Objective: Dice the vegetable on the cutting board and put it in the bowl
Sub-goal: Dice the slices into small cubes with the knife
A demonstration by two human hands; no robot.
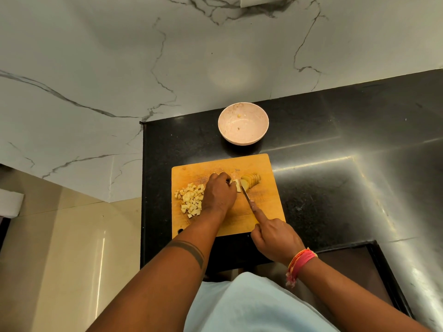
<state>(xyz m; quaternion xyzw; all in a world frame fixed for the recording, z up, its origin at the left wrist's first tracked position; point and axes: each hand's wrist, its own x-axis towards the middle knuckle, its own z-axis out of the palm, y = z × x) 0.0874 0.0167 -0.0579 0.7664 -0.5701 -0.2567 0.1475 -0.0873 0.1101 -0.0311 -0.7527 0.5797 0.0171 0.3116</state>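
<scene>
Black polished stone forms the surface [335,164], set against a white marble-veined wall, and a wooden cutting board [263,212] is laid on it close to the person's body. Places below are given from this board.

At the board's left part a heap of diced pieces [190,200] is gathered, probably pushed aside so that the cutting zone stays free. Just right of the heap, near the board's middle, the left hand [219,194] is seen with its fingers curled down over pale strips of what seems a potato [237,184]; the strips appear to be pinned there so that they do not slide under the blade.

Touching those strips on their right is the knife [245,194], its blade angled across them. Further right, toward the board's far right part, a fanned row of uncut slices [251,180] is left waiting.

At the board's near right edge the right hand [275,238] is wrapped round the knife handle, the forefinger stretched along the spine, presumably for steadier cuts.

Beyond the board's far edge a pale pink bowl [243,137] is stood within reach; only one or two tiny scraps are seen in it, so the transfer is judged not yet done.
</scene>
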